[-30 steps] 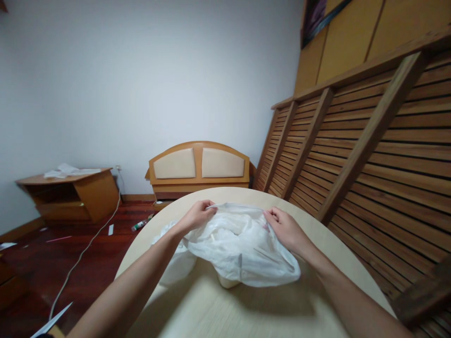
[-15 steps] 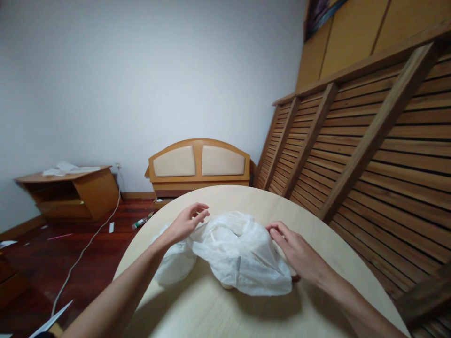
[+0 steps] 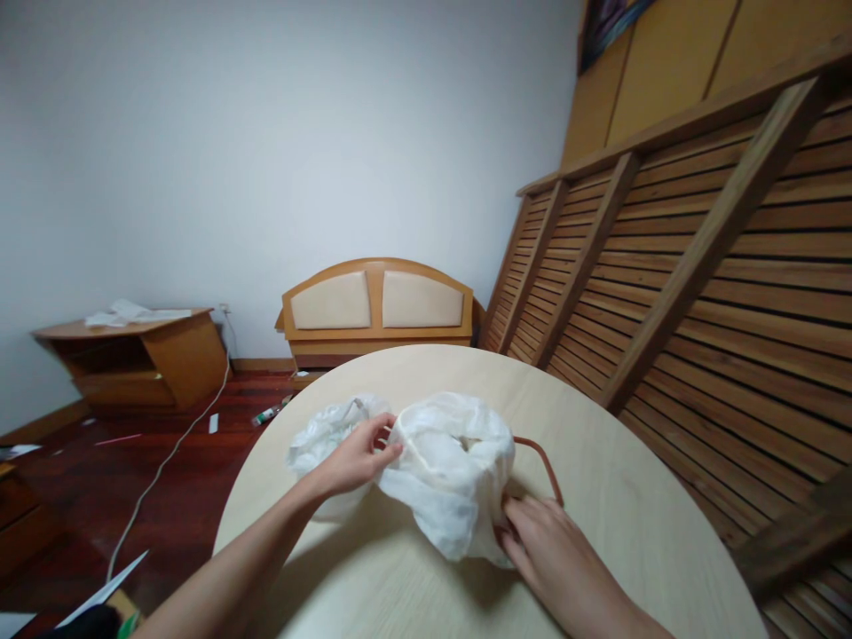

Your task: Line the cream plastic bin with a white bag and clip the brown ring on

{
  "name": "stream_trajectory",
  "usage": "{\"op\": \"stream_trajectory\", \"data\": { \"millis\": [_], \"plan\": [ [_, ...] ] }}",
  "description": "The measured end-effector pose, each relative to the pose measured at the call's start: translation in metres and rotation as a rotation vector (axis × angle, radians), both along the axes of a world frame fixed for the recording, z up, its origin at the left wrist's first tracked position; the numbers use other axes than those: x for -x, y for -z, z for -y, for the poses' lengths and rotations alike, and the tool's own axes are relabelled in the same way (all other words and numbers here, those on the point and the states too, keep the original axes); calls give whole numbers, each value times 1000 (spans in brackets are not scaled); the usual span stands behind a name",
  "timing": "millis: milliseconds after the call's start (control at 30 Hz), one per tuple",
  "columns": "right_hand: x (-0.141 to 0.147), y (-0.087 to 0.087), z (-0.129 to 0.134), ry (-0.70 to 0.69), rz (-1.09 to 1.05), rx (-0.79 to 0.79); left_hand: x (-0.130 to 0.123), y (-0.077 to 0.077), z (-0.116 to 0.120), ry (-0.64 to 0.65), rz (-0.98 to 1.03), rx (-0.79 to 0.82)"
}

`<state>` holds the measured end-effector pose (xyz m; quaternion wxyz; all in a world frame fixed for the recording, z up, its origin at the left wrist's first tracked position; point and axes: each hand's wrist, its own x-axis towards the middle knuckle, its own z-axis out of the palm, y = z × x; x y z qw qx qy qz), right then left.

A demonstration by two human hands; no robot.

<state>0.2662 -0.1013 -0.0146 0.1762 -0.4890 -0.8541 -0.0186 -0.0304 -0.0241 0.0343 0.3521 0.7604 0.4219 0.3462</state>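
A crumpled white cloth or thin bag point(image 3: 443, 470) drapes over a rounded object on the round pale table point(image 3: 599, 550); its top shows a small gap. My left hand point(image 3: 363, 453) pinches its left edge between thumb and fingers. At its lower right side, my right hand point(image 3: 542, 532) has curled fingers pressed into the white material, fingertips partly hidden. A brown curved handle point(image 3: 547, 466) sticks out to the right, beyond my right hand. Behind my left hand lies a second white plastic bag point(image 3: 326, 430).
A wooden headboard point(image 3: 379, 335) stands behind the table. Slatted wooden panels point(image 3: 666, 293) lean at the right. On the left, a low cabinet point(image 3: 160, 359) carries white papers, and a cable point(image 3: 156, 479) runs over the dark red floor.
Both hands have come onto the white material, my right hand moving down and nearer. The material is gathered inward, and more of the brown handle shows.
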Motion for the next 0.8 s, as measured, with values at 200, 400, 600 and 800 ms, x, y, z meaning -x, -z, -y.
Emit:
{"op": "stream_trajectory", "data": {
  "millis": [200, 400, 600, 800],
  "plan": [
    [3, 38, 13, -54, 46, -9, -3, 22, 4, -66, -113, -21],
    [17, 39, 28, -52, 87, 54, -9, 48, 5, -114, -374, -43],
    [-3, -16, 15, 77, -172, 209, -6, 20, -6, -162, 4, 7],
    [-14, -47, -39, 83, -758, 256, -14, -29, -23, -94, 288, 209]
  ]
}}
